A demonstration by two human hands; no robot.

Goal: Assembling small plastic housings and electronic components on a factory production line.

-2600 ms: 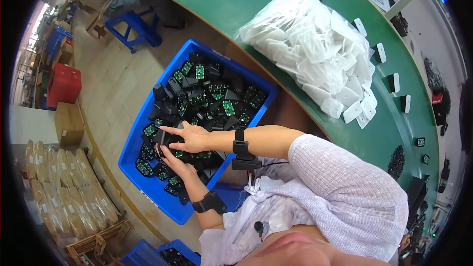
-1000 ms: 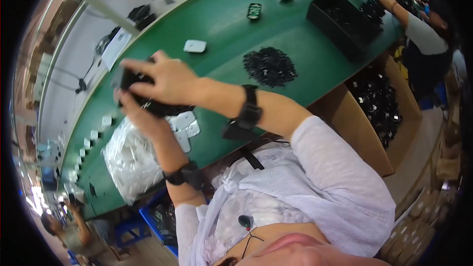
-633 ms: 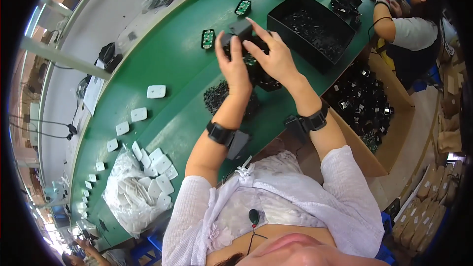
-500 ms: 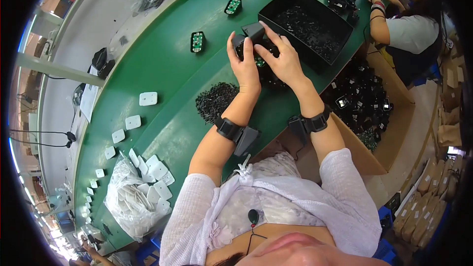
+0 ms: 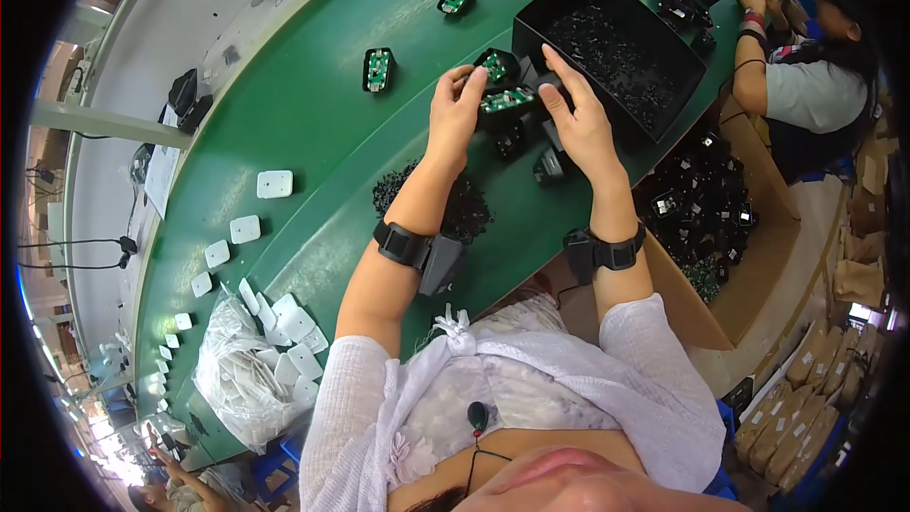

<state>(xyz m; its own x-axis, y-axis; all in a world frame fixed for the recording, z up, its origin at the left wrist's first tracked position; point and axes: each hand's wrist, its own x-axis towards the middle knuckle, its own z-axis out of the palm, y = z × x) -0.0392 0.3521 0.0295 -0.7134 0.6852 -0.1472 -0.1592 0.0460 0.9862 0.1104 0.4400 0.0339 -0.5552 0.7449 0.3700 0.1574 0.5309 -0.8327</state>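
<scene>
My left hand (image 5: 453, 118) has its fingers curled and thumb bent at the left edge of a black plastic housing with a green circuit board (image 5: 495, 66). Just below it, between my hands, sits a second black housing with a green circuit board (image 5: 509, 100). My right hand (image 5: 580, 123) is at that one's right side, fingers stretched and thumb apart, beside a dark grey block (image 5: 536, 76) that its fingers partly hide. More black housings (image 5: 550, 167) lie under my right wrist. A heap of small black parts (image 5: 464, 209) is by my left forearm, which partly covers it.
A black bin (image 5: 607, 66) of small black parts stands beyond my right hand. Board-filled housings (image 5: 377, 70) and white plates (image 5: 275, 184) line the green table (image 5: 322, 142). A plastic bag of white plates (image 5: 242, 370) lies left; a cardboard box (image 5: 758, 294) of black units, right. A co-worker (image 5: 815, 95) sits far right.
My hands have moved apart, and my right fingers have straightened. Two board-filled housings now show between them, where a dark block was held before. The view has shifted slightly.
</scene>
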